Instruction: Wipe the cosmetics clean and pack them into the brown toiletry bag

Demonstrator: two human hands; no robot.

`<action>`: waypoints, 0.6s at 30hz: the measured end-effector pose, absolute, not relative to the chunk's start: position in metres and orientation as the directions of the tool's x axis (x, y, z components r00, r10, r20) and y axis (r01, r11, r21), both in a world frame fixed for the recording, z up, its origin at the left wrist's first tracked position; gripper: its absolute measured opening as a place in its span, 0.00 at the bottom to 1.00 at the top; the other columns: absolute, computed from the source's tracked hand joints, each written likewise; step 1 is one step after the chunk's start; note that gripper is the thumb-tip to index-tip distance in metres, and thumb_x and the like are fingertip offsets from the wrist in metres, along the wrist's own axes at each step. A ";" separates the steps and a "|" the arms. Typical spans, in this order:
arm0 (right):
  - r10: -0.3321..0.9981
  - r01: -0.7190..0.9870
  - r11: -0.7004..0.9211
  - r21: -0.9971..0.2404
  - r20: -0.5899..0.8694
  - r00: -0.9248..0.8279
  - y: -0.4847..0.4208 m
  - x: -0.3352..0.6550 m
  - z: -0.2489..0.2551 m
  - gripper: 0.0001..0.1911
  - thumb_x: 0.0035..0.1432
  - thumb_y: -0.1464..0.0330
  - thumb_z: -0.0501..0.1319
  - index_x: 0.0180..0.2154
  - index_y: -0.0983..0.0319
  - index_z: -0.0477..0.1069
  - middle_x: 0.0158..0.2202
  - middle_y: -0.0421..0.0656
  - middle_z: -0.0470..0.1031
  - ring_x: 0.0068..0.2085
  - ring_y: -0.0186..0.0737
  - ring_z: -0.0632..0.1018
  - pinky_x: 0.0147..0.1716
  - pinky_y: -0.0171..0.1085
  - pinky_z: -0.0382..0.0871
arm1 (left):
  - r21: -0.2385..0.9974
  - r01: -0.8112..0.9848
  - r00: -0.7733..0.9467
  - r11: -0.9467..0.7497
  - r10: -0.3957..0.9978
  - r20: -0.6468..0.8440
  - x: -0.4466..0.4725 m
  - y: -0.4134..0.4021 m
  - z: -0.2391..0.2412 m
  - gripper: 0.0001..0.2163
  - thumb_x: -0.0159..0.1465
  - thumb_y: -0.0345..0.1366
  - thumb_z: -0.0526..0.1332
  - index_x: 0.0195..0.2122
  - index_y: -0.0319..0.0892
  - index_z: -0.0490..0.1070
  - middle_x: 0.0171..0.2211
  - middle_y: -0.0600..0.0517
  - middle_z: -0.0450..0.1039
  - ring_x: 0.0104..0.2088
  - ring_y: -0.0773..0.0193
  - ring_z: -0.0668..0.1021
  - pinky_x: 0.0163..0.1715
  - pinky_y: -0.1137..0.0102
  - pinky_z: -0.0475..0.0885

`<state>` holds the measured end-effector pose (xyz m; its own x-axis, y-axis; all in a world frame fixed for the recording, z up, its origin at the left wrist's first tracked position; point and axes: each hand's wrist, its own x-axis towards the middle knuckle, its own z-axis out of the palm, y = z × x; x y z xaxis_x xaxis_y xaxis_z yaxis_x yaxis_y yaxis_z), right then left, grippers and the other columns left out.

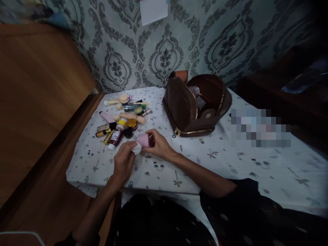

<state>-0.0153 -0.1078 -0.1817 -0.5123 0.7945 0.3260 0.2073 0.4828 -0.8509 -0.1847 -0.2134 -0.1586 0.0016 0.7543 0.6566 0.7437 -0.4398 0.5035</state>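
My right hand is closed around a small pink jar, which is tilted toward the left. Between the fingers of my left hand is a round white pad or lid; which of the two I cannot tell. It is right beside the jar's end. Just beyond my hands lie several cosmetics: a dark red bottle with a white cap, a black-lidded jar, an amber jar and a peach tube.
An unzipped brown leather bag stands at the back, with a few items inside. The patterned white cloth covers the table. Left is a wooden cabinet; behind is the patterned wall. A blurred-out patch lies at the right.
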 end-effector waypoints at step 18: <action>0.588 -0.061 0.462 -0.885 0.357 -0.726 -0.100 -0.003 -0.183 0.28 0.52 0.64 0.70 0.54 0.59 0.67 0.52 0.48 0.70 0.51 0.45 0.74 0.49 0.45 0.73 | 0.773 0.524 0.050 -0.358 0.919 0.392 -0.214 -0.154 -0.143 0.06 0.62 0.35 0.60 0.35 0.42 0.76 0.36 0.50 0.76 0.40 0.59 0.77 0.43 0.67 0.71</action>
<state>-0.0028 -0.1004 -0.1831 -0.7256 0.5884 0.3567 -0.0607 0.4616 -0.8850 -0.2135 -0.1538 -0.1433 0.0500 0.9186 0.3920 0.5236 -0.3584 0.7729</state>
